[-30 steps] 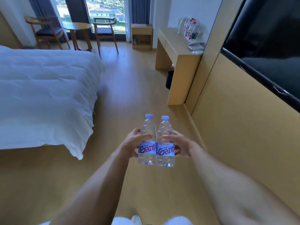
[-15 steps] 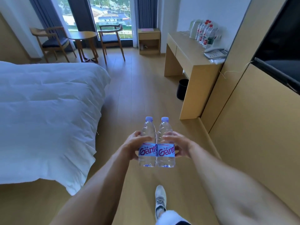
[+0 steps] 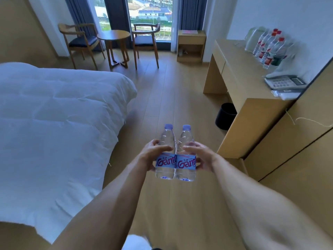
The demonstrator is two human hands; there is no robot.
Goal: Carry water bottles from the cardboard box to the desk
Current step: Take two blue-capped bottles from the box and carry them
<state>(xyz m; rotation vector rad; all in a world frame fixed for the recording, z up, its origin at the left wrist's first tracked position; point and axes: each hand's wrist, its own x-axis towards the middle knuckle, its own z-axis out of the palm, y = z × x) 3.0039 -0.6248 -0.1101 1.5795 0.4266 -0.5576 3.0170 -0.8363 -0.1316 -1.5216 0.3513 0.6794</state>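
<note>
Two clear water bottles with pale purple caps and blue labels are held upright, side by side and touching, out in front of me over the wooden floor. My left hand (image 3: 150,153) grips the left bottle (image 3: 166,171). My right hand (image 3: 200,154) grips the right bottle (image 3: 185,173). The light wooden desk (image 3: 239,76) stands ahead on the right against the wall. Several red-capped water bottles (image 3: 269,49) stand in a row at its back. The cardboard box is out of view.
A bed with a white duvet (image 3: 54,123) fills the left side. A black bin (image 3: 225,116) sits under the desk, and a telephone (image 3: 284,83) lies on its near end. Two chairs and a round table (image 3: 113,36) stand by the window. A wooden panel wall runs along my right.
I have walked forward down the aisle between bed and wall, so the desk and window are nearer and larger. Both hands keep the same grip on the two bottles.
</note>
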